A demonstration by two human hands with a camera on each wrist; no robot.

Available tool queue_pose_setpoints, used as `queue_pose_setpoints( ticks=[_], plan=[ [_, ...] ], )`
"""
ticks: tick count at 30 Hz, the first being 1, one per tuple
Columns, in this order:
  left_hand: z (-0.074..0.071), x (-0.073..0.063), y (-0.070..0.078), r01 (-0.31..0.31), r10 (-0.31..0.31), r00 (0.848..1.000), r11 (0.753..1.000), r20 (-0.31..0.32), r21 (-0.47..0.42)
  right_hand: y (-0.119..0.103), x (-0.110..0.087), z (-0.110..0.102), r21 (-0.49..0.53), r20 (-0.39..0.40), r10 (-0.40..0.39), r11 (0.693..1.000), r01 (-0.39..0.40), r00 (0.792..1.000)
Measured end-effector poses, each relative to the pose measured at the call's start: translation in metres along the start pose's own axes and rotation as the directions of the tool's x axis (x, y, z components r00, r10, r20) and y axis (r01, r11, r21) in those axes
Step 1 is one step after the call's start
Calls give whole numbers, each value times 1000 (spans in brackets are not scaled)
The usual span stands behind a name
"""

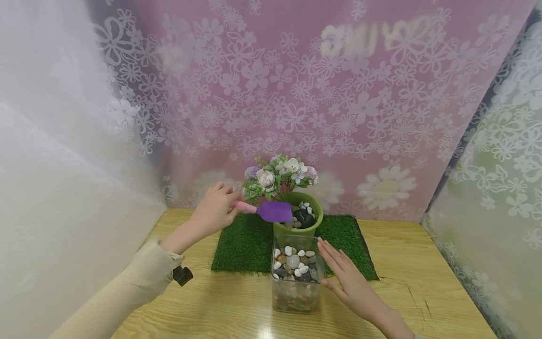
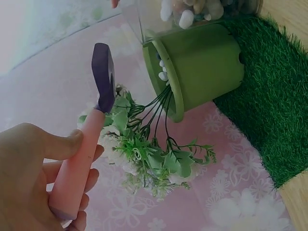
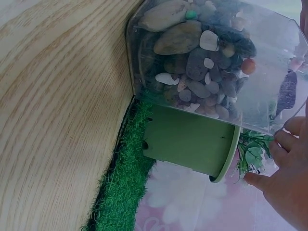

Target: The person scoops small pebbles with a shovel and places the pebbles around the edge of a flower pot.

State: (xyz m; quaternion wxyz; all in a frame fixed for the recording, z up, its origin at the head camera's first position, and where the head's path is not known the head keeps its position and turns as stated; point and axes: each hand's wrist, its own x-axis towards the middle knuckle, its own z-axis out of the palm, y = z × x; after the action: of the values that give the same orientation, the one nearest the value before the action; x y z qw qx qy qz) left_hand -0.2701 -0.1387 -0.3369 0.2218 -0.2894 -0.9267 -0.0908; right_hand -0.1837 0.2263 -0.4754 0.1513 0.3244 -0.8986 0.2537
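Note:
My left hand (image 1: 217,207) grips the pink handle of a small garden trowel (image 1: 274,212), its purple blade reaching over the green flowerpot (image 2: 207,67). In the left wrist view the thumb and fingers wrap round that handle. Artificial flowers (image 1: 279,176) rise from the pot, which has black and white stones inside. In front of the pot stands a clear square container (image 1: 294,296) with mixed pebbles (image 3: 197,67). Fingers straight, my right hand (image 1: 349,282) rests against the container's right rim.
A mat of artificial grass (image 1: 245,245) lies under the pot on the wooden table (image 1: 203,301). Behind it hangs a pink flowered curtain (image 1: 296,94), with pale sheets at both sides. A black strap piece (image 1: 182,276) shows at the left wrist.

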Motion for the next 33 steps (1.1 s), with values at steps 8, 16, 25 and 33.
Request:
queue_pose_setpoints(
  ticks=[8, 16, 25, 33],
  plan=[
    [-7, -6, 15, -63, 64, 997, 998, 36, -21, 2, 0, 1, -8, -6, -8, 1000, 8, 1000],
    [-3, -12, 38, -188, 187, 979, 982, 83, 11, 3, 0, 1, -18, -12, -11, 1000, 11, 1000],
    [0, -10, 68, -372, 356, 928, 897, 108, 239, 2, 0, 2, -10, -45, -30, 1000, 30, 999],
    [-3, 1, 97, -438, 366, 899, 780, 242, 447, 2, 0, 2, -13, -30, -13, 1000, 13, 999]
  ],
)
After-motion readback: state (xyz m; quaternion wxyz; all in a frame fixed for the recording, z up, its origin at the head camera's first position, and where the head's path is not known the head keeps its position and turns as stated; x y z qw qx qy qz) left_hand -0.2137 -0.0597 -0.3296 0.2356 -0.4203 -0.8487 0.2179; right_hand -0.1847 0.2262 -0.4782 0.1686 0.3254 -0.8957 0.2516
